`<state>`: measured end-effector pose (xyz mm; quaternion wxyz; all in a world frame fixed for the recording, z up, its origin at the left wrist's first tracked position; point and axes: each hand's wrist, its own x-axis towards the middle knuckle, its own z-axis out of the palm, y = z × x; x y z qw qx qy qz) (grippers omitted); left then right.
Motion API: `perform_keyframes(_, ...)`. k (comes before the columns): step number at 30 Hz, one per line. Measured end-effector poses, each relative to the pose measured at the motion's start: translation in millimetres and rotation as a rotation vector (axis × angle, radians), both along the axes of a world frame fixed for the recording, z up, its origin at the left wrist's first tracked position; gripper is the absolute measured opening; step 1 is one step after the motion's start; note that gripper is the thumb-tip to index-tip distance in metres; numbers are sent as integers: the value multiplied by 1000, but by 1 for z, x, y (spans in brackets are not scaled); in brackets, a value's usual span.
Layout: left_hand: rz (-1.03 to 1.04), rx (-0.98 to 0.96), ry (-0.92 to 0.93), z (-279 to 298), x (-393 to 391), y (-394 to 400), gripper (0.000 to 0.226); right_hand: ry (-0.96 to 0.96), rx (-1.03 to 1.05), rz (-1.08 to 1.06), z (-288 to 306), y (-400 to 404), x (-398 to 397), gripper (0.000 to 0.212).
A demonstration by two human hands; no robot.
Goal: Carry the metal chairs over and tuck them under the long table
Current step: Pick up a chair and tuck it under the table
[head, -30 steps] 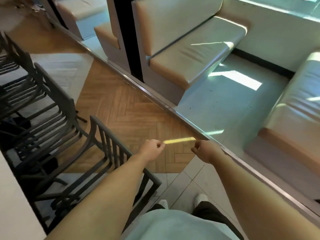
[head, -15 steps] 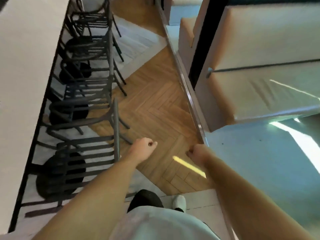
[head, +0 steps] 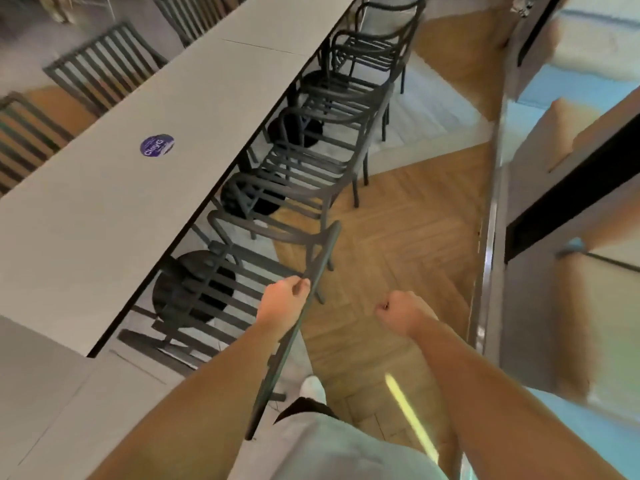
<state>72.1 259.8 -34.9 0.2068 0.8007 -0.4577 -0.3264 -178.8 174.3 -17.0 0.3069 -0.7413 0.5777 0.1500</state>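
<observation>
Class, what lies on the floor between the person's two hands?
In the head view, bare herringbone wood floor separates the left hand from the right hand.

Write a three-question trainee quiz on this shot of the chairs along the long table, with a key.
1. True or false: the left hand has its grip on the top rail of the nearest metal chair.
2. What does the right hand hold? A) a chair leg B) nothing C) the purple sticker
3. Fill in: the chairs beyond the nearest one have their seats tucked under the long ____.

Key: 1 true; 2 B, its fingers are curled in a fist with nothing in them; 3 table.
</observation>
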Motion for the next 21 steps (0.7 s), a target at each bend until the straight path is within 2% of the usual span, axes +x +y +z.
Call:
perform_keyframes(5, 52, 155, 72, -15, 43, -5, 35, -77, -63, 166, 9, -59, 67, 29)
perform_keyframes(10, 134, 216, 123, -23, 67, -1, 26, -174, -107, 388, 10, -103, 130, 25)
perform_keyframes(16, 395, 177, 61, -28, 68, 1, 28, -202, -119, 766, -10, -135, 182, 26)
perform_keyframes(21, 652, 218, 67, -27, 31, 11, 30, -117, 40, 1039, -23, -158, 190, 28)
